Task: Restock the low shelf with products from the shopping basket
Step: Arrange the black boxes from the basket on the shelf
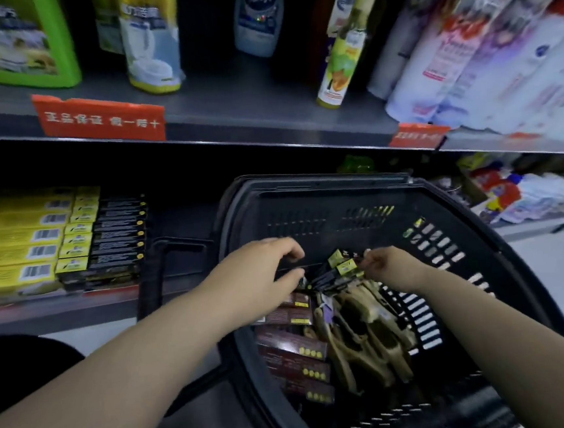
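Note:
A black plastic shopping basket [455,267] stands on the floor before the low shelf [60,306]. Inside lie dark maroon boxes [296,349], tan clips [363,336] and slim black boxes with yellow ends [333,272]. My left hand [262,277] reaches into the basket, thumb and fingers curled round the left end of a black box. My right hand [387,266] pinches the yellow end of the black boxes. On the low shelf at left sit stacked yellow boxes [10,244] and matching black boxes [112,242].
The shelf above carries a green jug [20,42], a yellow-capped cleaner bottle [149,37], spray bottles [342,58] and white bottles [485,59], with red price labels [101,118] on its edge. More packets [517,193] lie on the low shelf at right.

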